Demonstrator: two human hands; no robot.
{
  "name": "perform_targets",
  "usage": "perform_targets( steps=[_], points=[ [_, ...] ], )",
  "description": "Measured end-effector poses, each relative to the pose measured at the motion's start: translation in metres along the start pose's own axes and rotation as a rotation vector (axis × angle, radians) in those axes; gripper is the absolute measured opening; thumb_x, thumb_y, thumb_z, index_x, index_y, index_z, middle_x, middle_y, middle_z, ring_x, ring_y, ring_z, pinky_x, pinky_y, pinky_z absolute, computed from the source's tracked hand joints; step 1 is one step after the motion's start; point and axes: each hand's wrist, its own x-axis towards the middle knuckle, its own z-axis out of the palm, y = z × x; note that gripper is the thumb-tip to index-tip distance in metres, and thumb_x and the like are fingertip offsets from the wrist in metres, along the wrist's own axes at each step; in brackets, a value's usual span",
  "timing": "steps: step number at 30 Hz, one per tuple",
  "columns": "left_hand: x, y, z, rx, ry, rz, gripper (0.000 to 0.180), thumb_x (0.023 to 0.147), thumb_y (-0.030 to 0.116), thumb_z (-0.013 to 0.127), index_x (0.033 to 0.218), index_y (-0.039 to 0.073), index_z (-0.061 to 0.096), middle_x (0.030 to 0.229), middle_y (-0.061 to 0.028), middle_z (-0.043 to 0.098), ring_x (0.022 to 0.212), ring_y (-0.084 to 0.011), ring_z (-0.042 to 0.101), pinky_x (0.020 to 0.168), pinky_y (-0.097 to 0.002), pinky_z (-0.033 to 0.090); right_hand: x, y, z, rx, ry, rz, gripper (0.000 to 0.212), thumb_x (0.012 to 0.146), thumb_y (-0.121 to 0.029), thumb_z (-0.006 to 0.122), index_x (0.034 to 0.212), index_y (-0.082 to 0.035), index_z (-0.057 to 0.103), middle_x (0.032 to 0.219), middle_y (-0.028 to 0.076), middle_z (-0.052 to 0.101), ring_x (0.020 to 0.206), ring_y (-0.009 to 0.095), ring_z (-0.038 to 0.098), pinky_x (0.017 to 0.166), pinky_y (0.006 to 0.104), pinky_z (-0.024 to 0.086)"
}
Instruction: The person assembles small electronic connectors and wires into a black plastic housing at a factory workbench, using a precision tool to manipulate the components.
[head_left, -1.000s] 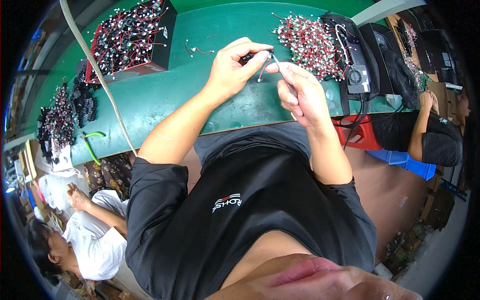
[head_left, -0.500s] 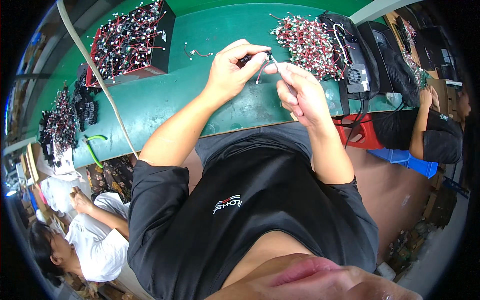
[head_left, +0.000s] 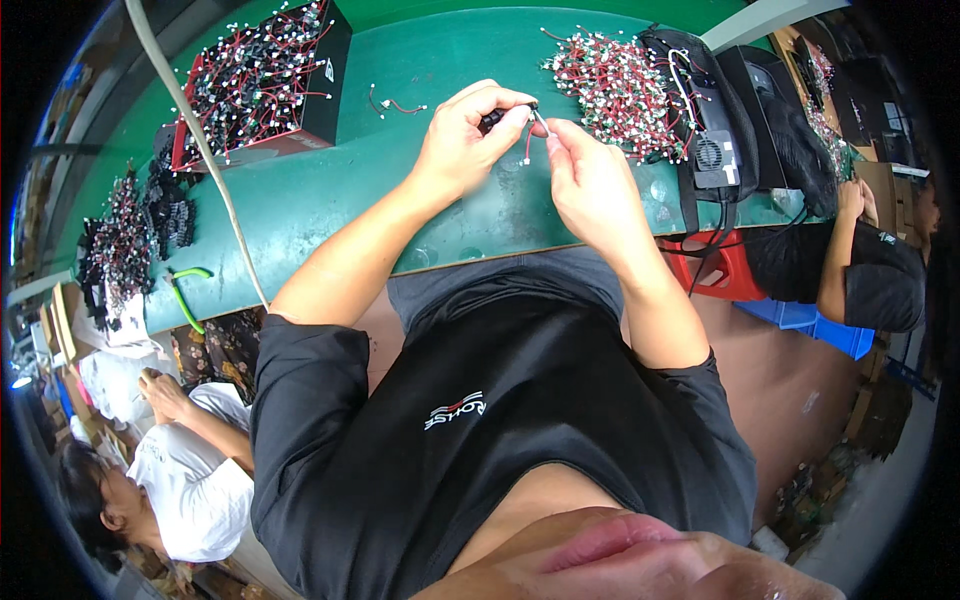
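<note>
My left hand (head_left: 460, 145) is over the green table, its thumb and index finger pinching a small black plastic part (head_left: 491, 121). From the part's tip a short red wire (head_left: 528, 150) with a white connector end hangs down. My right hand (head_left: 602, 195) is closed around slim metal tweezers (head_left: 541, 122), whose tip meets the part at my left fingertips. Most of the tweezers is hidden by my right fingers. Behind my right hand lies a heap of red wires with white connectors (head_left: 610, 95); a few loose wires (head_left: 402, 107) lie beyond my left hand.
A red and black box (head_left: 332, 75) full of wired parts stands at the far left. Left of it are another pile (head_left: 120, 245) and green-handled pliers (head_left: 178, 300). A black bag (head_left: 712, 125) is on the right. A pale cable (head_left: 205, 150) crosses the left side. Co-workers sit on both sides.
My right hand has turned knuckles-up and closed in on the left fingertips, hiding more of the tweezers. The wire has shifted slightly. My left hand has barely moved.
</note>
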Motion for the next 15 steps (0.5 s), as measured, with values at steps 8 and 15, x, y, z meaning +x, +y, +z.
perform_targets(
  steps=[8, 15],
  points=[
    [0.003, -0.007, 0.002, 0.027, 0.073, 0.022, 0.014, 0.094, 0.01, 0.064, 0.104, 0.003, 0.071, 0.088, -0.0015, 0.064, 0.079, -0.0081, 0.06, 0.07, -0.0231, 0.048, -0.005, -0.009, 0.023, -0.844, 0.144, -0.222, 0.043, 0.082, -0.012, 0.062, 0.123, -0.005, 0.05, 0.06, 0.009, 0.063, 0.05, 0.028, 0.065, 0.045, 0.0388, 0.051],
    [0.009, 0.006, -0.007, 0.167, -0.034, 0.017, 0.015, 0.093, 0.007, 0.064, 0.106, 0.003, 0.071, 0.087, -0.0033, 0.064, 0.078, -0.0094, 0.06, 0.069, -0.0242, 0.048, -0.004, -0.001, 0.006, -0.656, 0.041, -0.103, 0.032, 0.089, -0.014, 0.056, 0.119, -0.004, 0.057, 0.069, 0.016, 0.068, 0.058, 0.033, 0.068, 0.053, 0.0439, 0.054]
  ],
)
